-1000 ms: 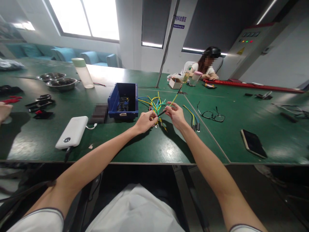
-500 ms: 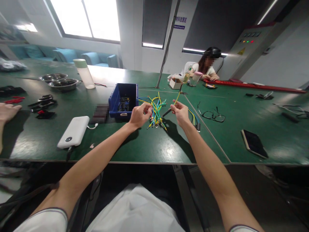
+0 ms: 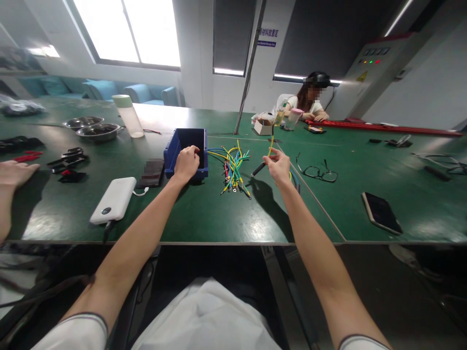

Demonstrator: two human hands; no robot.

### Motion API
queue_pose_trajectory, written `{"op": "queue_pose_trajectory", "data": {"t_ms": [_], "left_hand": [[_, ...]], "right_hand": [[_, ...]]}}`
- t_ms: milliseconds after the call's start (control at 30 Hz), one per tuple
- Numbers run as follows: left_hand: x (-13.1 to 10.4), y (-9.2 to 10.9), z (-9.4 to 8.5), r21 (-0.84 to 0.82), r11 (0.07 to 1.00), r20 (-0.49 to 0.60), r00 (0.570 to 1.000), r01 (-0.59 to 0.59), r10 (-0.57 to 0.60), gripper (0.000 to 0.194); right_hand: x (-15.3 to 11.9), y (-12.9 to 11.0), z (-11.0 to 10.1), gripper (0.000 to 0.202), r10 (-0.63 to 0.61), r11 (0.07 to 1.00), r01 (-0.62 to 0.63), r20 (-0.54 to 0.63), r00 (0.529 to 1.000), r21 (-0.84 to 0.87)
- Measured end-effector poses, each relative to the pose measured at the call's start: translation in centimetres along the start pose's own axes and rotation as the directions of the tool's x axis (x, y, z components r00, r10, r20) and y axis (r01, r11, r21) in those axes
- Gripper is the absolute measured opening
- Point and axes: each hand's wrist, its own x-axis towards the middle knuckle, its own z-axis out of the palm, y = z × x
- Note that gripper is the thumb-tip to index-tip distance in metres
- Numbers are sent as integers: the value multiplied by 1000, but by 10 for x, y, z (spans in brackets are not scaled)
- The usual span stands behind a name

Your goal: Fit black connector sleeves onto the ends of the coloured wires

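My right hand (image 3: 278,165) had a yellow wire (image 3: 271,142) pinched between thumb and fingers. Wire's dark upper end pointed up and away from me; a black sleeve (image 3: 258,169) stuck out below my fingers, slanting down and left toward the green table (image 3: 219,223). Couldn't tell if its tip touched the tabletop.

My left hand (image 3: 187,164) was at the blue bin (image 3: 172,149), over its near side, fingers bent and dipping in. Fingertips mostly hidden, so I couldn't tell whether they were spread, pressed together or pinching something. Bin contents hidden behind that hand too.

Loose pile of wires (image 3: 236,169) on the table between my two hands, yellow, green and blue, with metal ends toward me, just right of the bin. More wires (image 3: 296,181) lay just past my right hand, partly covered by it. Glasses (image 3: 315,172) near those, on the right; phone (image 3: 381,212) further right, closer to the table edge.

On the left, a white power bank (image 3: 114,200) with cables plugged in, and a dark blurred-out item (image 3: 151,173) between it and the bin. Bottle (image 3: 130,116) stood behind, two metal bowls (image 3: 98,132) beside it. Black parts (image 3: 71,160) lay nearer to me. Someone else's hand (image 3: 18,172) rested at the far left; a person (image 3: 310,99) sat across the table.
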Motion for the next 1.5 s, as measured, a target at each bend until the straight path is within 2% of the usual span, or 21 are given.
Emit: {"op": "queue_pose_trajectory", "data": {"t_ms": [167, 267, 400, 500, 567, 767, 1033, 1200, 1500], "left_hand": [[9, -12, 10, 59, 998, 131, 991, 29, -37, 36], [15, -17, 15, 95, 993, 230, 969, 69, -89, 41], [23, -22, 21, 155, 982, 391, 906, 108, -161, 49], [27, -25, 25, 202, 972, 476, 855, 120, -205, 49], [29, -25, 26, 208, 971, 504, 838, 118, -210, 46], [27, -25, 24, 224, 965, 506, 830, 138, -236, 48], [21, -17, 19, 222, 954, 429, 858, 203, -282, 55], [17, -12, 14, 185, 962, 364, 895, 203, -259, 51], [14, -14, 14, 132, 975, 343, 915, 177, -212, 44]], "right_hand": [[1, -5, -9, 51, -13, 994, 11, -18, 1000, -107], [1, -9, -14, 50, -37, 986, 29, -43, 998, -163], [1, -16, -22, 46, -98, 957, 68, -93, 991, -283], [-2, -23, -29, 43, -102, 907, 42, -121, 987, -420], [-4, -28, -33, 42, -90, 860, 7, -139, 986, -510], [-8, -32, -42, 42, -77, 745, -59, -174, 982, -664], [-6, -28, -49, 37, -21, 639, -128, -184, 983, -759], [-4, -25, -52, 34, 35, 561, -156, -166, 986, -813], [-1, -20, -57, 32, 121, 492, -210, -172, 978, -845]]}}
